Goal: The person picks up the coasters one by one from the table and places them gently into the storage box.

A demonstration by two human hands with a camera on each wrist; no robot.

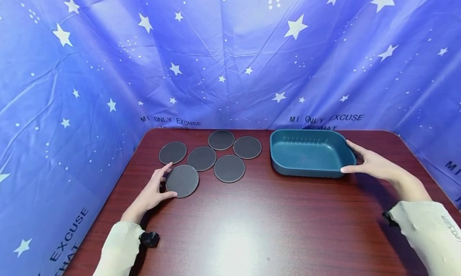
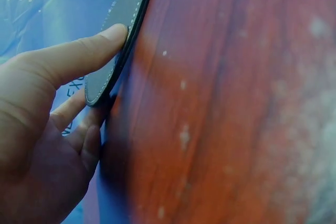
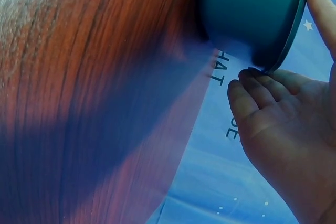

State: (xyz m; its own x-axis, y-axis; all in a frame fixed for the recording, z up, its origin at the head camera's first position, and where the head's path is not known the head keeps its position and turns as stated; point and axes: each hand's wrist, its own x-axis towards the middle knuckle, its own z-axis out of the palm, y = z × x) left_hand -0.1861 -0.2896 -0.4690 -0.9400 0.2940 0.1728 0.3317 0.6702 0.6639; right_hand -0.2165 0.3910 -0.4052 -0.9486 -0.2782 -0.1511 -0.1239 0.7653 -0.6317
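Observation:
My left hand [image 1: 153, 190] grips the edge of a dark round coaster [image 1: 182, 181], thumb at the near side and fingers at the far left side. In the left wrist view the thumb of the hand [image 2: 47, 108] lies on the stitched rim of the coaster [image 2: 107, 72]. A teal rectangular dish [image 1: 309, 156] stands at the right of the table. My right hand [image 1: 378, 166] holds its right end, thumb on the near corner, fingers at the far corner. The right wrist view shows the dish [image 3: 247, 14] from outside, with the hand [image 3: 294, 114] at its rim.
Several more dark coasters lie flat behind and right of the held one, among them one at the left [image 1: 173, 152] and one nearest the dish [image 1: 247, 147]. Blue starry cloth [image 1: 223, 59] hangs behind the dark red table [image 1: 273, 220] and at its sides.

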